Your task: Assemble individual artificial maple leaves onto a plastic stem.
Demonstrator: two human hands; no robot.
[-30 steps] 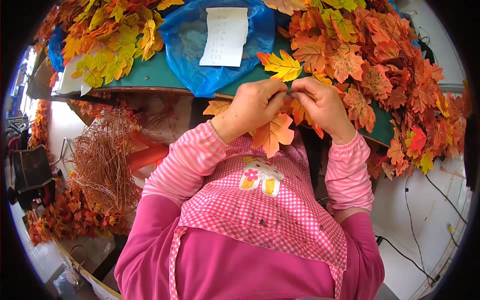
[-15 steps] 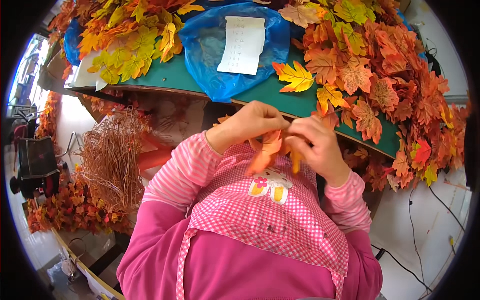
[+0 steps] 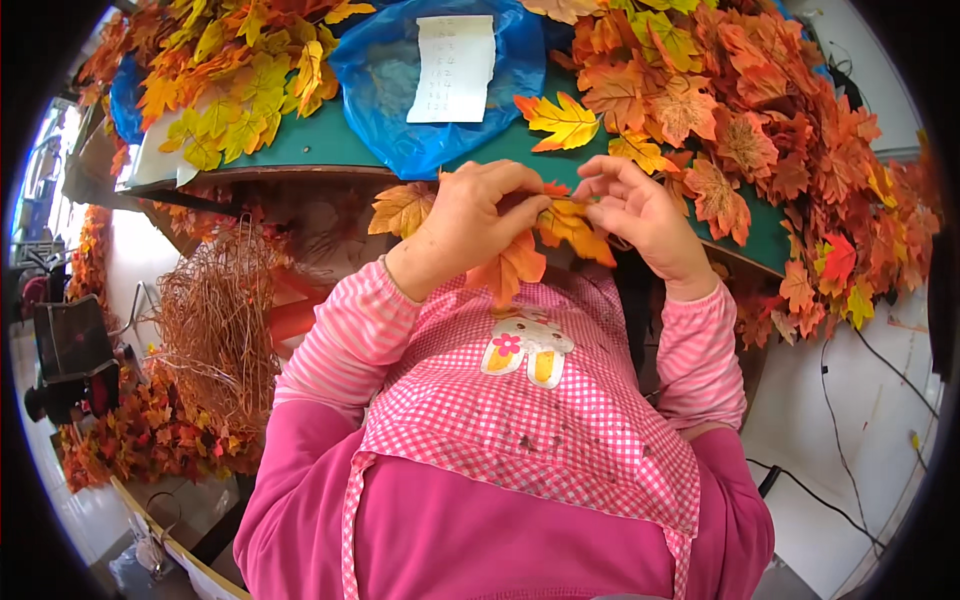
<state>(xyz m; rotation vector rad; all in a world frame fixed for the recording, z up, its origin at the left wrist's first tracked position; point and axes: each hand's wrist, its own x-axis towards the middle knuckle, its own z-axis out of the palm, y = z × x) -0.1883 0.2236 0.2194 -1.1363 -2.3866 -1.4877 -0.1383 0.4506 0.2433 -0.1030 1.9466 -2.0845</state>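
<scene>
In front of my apron, just off the table's front edge, my left hand (image 3: 475, 215) pinches a small bunch of artificial maple leaves between thumb and fingers. An orange leaf (image 3: 510, 268) hangs below that hand, and a yellow leaf (image 3: 575, 230) spreads between my two hands. Past the left knuckles, a yellow-orange leaf (image 3: 402, 208) sticks out. My right hand (image 3: 642, 220) is closed at the right end of the bunch, thumb and forefinger together on its thin stem. The stem is mostly hidden by the fingers.
On the green table (image 3: 330, 140) lie a blue plastic bag (image 3: 385, 90) with a handwritten paper slip (image 3: 452, 70), a loose yellow leaf (image 3: 562, 122), and piles of orange leaves (image 3: 690, 110) and yellow-green leaves (image 3: 235, 115). Bundled brown stems (image 3: 220, 315) stand at the left.
Both hands have risen slightly in the picture and moved farther apart. The leaves between them show more openly, and a yellow-orange leaf now shows beside my left hand.
</scene>
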